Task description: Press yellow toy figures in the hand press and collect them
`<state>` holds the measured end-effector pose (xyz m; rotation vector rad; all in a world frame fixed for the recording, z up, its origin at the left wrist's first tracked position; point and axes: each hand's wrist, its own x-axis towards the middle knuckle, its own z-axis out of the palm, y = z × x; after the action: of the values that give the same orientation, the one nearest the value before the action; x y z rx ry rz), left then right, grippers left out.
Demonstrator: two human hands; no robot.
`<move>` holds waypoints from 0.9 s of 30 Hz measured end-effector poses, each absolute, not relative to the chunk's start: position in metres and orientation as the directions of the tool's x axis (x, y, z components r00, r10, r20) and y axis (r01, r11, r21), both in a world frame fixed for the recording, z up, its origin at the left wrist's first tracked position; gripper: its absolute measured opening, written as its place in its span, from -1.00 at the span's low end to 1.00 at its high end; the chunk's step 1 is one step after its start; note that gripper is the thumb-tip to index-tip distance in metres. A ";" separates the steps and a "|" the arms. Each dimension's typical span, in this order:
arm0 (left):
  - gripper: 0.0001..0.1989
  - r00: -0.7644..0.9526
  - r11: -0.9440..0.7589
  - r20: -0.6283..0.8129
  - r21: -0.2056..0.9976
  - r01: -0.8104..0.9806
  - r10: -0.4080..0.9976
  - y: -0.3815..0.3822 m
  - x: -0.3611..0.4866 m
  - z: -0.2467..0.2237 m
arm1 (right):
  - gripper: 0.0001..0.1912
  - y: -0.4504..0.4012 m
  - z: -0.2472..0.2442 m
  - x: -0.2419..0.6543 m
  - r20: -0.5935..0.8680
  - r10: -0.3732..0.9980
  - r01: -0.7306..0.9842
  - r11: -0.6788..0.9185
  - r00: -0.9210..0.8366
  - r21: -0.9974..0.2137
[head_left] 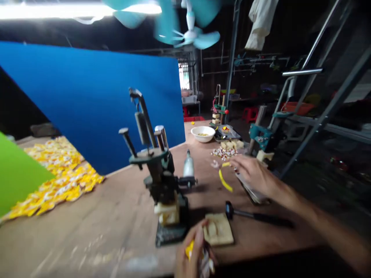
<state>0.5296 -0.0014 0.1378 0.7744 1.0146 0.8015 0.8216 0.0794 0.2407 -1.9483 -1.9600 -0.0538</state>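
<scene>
While held apart | yellow-printed packet (189,250) gripped in left hand (195,247) | yellow strips (225,180) lying near open right hand (252,173) | yellow sachets (58,173) piled high at far-left edge of counter (87,235)

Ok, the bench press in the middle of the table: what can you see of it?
The bench press is dark metal, upright on a flat dark base plate. A tall slanted arm rises above a round head, with black-knobbed levers beside it. A pale block sits at its lower front. It stands on the wooden tabletop.
</scene>
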 end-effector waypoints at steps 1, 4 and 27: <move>-0.17 0.331 0.449 -0.375 0.874 -0.185 0.866 -0.007 0.532 0.141 | -0.60 0.031 0.226 0.801 0.306 0.950 0.924 0.169 -0.060 -0.343; -0.34 0.380 0.371 -0.291 0.916 -0.154 0.878 -0.040 0.531 0.142 | -0.59 -0.091 0.187 0.748 0.297 0.950 0.694 0.279 -0.098 -0.664; -0.64 0.465 0.748 -0.588 0.473 -0.465 0.661 -0.168 0.476 0.042 | -0.30 -0.227 0.051 0.704 -0.551 0.829 0.152 -0.535 -0.095 -0.831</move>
<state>0.4759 -0.1678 0.0422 0.2615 0.8353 0.7010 0.7038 -0.2269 0.0507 -1.6576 -1.0729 1.6792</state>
